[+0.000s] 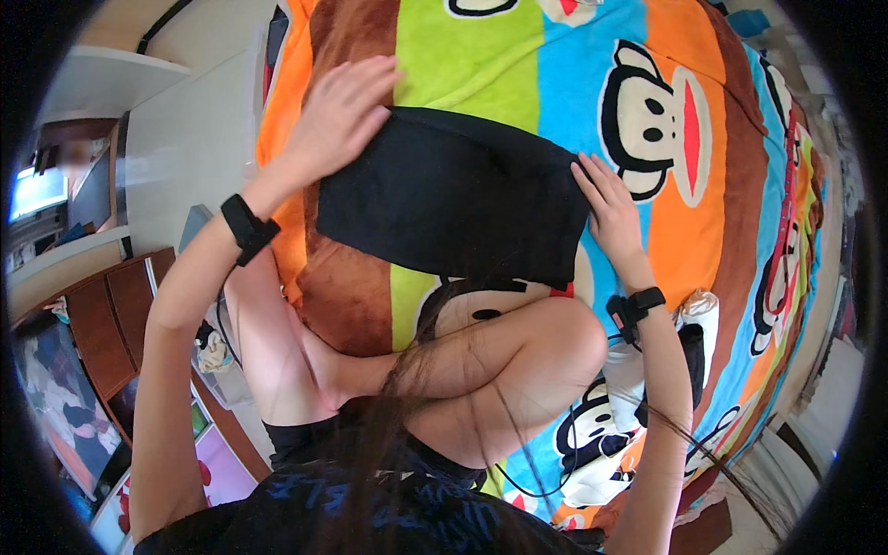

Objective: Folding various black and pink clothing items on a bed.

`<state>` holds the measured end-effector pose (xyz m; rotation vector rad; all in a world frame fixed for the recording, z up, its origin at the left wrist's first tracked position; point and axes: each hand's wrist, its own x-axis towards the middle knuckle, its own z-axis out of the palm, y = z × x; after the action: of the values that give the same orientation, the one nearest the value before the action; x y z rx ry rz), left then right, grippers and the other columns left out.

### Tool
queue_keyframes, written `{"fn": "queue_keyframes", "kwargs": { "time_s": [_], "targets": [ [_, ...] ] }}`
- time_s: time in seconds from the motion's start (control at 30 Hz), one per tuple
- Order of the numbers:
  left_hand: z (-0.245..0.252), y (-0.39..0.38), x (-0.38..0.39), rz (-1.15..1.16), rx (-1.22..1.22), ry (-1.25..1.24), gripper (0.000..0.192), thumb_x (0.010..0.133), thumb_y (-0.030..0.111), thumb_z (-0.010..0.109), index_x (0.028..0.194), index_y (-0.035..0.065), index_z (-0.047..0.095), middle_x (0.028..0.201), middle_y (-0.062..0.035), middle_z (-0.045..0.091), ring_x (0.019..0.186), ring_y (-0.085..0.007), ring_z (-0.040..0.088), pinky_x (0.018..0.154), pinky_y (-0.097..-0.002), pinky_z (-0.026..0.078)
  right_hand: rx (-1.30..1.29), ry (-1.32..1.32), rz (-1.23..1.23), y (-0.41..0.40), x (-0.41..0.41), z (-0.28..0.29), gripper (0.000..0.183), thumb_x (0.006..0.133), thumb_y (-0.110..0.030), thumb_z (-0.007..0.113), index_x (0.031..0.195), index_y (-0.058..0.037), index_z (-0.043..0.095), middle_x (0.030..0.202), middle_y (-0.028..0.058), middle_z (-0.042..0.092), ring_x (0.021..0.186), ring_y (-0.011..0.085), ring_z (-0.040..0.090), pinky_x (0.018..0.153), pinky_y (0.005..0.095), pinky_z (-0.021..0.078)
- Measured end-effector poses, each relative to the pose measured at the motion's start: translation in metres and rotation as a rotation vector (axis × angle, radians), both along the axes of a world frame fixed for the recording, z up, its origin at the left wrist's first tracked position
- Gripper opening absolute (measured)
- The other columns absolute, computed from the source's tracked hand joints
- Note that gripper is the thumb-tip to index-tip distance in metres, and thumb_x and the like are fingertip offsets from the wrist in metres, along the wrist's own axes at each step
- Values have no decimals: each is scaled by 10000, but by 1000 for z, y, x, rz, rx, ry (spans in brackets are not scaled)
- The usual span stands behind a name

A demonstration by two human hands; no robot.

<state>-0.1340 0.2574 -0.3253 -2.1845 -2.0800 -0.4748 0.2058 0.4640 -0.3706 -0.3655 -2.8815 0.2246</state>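
Observation:
A black fabric garment, folded into a rough rectangle, lies flat on a striped plush blanket before my crossed legs. At its upper left corner is my left hand, palm down with the fingers stretched out and slightly blurred. Nothing shows in that hand; whether its palm touches the fabric is unclear. My right hand rests along the garment's right edge, fingertips at the upper right corner and no grip visible. Each wrist wears a black strapped device, the left one and the right one.
My bare knee lies close below the garment. White and black items sit right of my right forearm. A black cable loops over the blanket. To the left are a white panel and a brown cabinet.

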Motion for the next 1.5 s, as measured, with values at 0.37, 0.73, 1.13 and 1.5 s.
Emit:
{"fn": "queue_keyframes", "kwargs": {
  "time_s": [0.37,0.73,1.13,1.5],
  "targets": [
    [-40,9,55,-13,-215,16,632,902,334,557,1477,218,323,1549,-30,266,1434,-286,214,1149,-558,144,17,42,-7,0,0,-6,644,733,92,534,1333,-139,527,1383,54,497,1269,254,475,1019,389,429],
    [-35,-43,14,106,-293,58,568,957,323,461,1484,180,304,1550,-32,263,1439,-254,204,1165,-528,101,34,67,-3,-3,2,-6,664,735,94,525,1353,-148,506,1383,61,489,1265,261,472,1036,398,420],
    [-49,-136,-6,390,-442,-212,543,993,334,419,1481,128,298,1539,-67,291,1417,-292,265,1130,-493,228,92,51,-46,-12,3,-4,665,772,73,515,1391,-162,454,1408,71,455,1273,270,457,1049,403,406],
    [3,42,123,318,198,-169,490,970,306,459,1370,24,438,1445,-145,416,1374,-319,331,1096,-564,241,84,-17,-61,-12,-1,0,685,767,76,506,1401,-175,442,1423,70,440,1273,279,453,1042,406,399]
  ]
}}
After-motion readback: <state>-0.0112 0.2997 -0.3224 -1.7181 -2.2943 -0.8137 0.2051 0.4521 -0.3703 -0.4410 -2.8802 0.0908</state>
